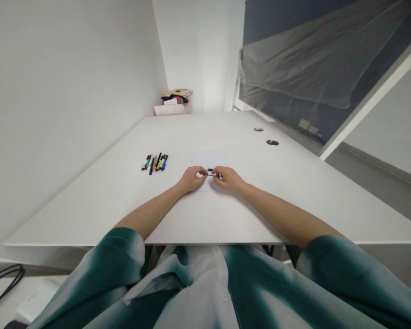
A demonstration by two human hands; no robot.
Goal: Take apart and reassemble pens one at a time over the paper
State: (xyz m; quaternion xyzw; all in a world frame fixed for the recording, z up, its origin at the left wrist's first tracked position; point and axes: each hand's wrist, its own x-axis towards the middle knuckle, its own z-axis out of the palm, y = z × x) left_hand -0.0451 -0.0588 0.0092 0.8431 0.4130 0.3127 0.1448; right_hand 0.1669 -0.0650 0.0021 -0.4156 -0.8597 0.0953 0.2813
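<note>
Both hands meet over a white sheet of paper (208, 158) on the white table. A thin dark stick-like piece (213, 175), perhaps a pen refill, runs between them. My left hand (193, 178) pinches its left end with thumb and fingers. Its right end is pinched by my right hand (227, 178). Just beyond the fingertips lies a small dark piece (210, 170), partly covered by the right fingers; what it is cannot be made out. To the left of the paper, several pens (155, 163) in black, green, pink, yellow and blue lie side by side.
The white table (205, 219) stretches away toward the wall. At its far left end stands a pink box (169, 109) with cloths and papers. Two round cable holes (272, 142) are at the right, beside a dark panel (315, 68) under plastic film.
</note>
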